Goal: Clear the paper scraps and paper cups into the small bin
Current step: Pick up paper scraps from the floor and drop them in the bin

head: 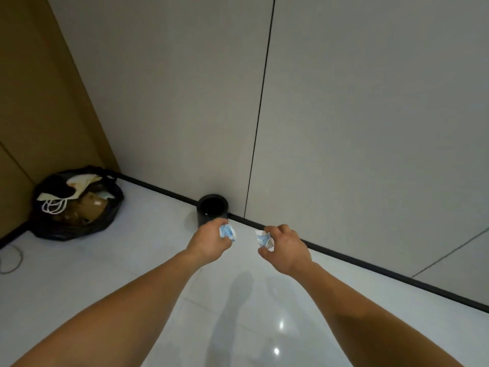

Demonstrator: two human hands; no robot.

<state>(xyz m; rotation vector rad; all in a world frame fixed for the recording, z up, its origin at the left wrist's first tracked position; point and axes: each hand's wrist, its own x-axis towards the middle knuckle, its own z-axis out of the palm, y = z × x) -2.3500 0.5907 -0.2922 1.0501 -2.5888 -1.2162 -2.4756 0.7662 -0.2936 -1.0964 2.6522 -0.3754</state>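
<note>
- Two bare arms reach out over the white floor point(79, 274) toward the bin point(213, 210).
- Left hand point(211, 243) grips a crumpled blue-and-white cup point(227, 231), just in front of the bin.
- Right hand point(287, 247) pinches another crushed cup point(263, 239) between thumb and fingers.
- Black and open, the bin stands against the wall point(370, 128) at the floor's far edge.
- Far left corner: a full black rubbish bag point(76, 205).

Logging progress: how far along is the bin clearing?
Done: cannot confirm; the small bin looks dark inside. In hand: left-hand grip holds a crumpled blue-white paper, right-hand grip pinches a second crumpled paper, both short of the bin. Left: drop both in.
</note>
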